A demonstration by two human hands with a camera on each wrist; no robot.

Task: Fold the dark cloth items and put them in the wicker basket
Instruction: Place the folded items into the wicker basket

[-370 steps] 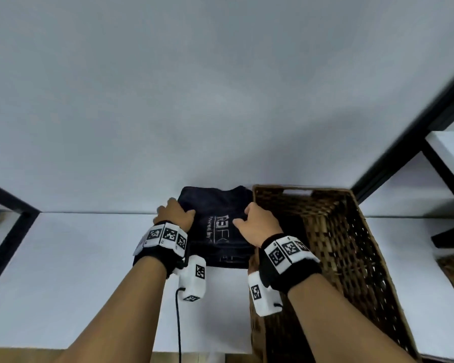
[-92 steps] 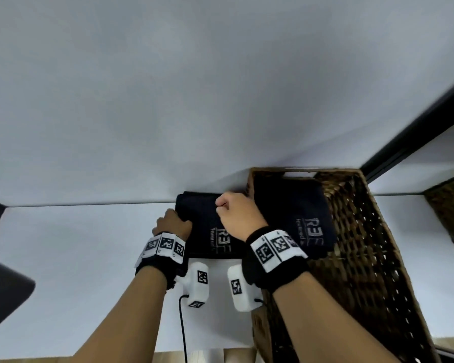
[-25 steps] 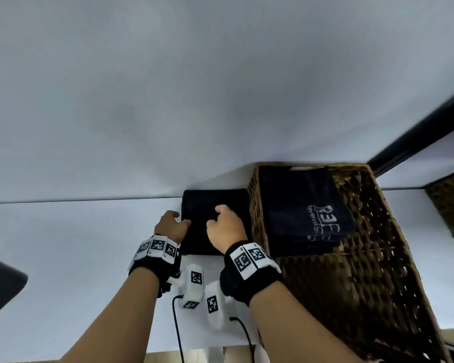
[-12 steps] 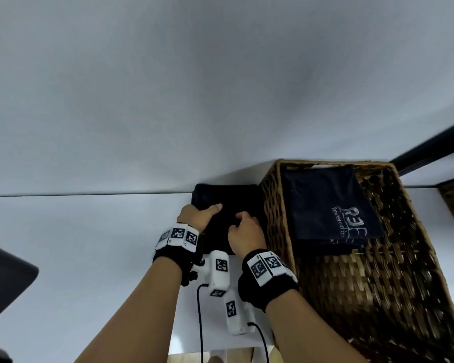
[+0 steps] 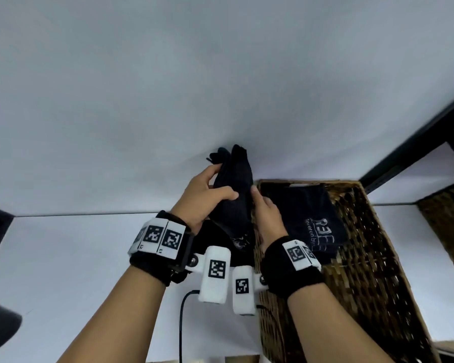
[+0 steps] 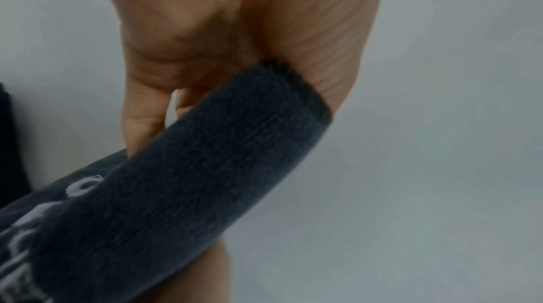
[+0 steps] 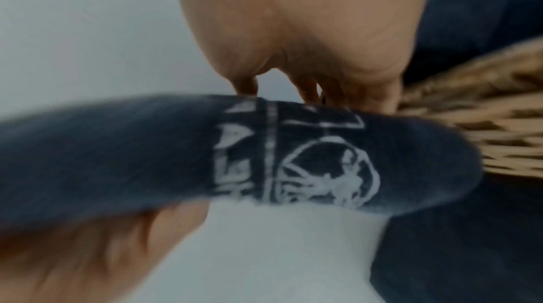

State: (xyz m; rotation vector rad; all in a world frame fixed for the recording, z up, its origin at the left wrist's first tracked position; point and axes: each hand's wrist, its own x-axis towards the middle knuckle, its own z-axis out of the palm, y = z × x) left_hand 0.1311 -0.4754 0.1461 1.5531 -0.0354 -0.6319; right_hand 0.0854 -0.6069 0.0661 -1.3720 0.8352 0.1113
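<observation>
Folded dark cloth [image 5: 235, 195] now off table [image 5: 63, 258], in both hands

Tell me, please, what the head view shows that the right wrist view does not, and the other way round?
Only the head view shows the left hand and right hand together lifting the dark cloth above the white table, and the folded cloth lying inside the wicker basket. Only the right wrist view shows the held cloth's white circular print close up, with the fingers above it. Both show the held cloth, the basket weave and the table.
</observation>
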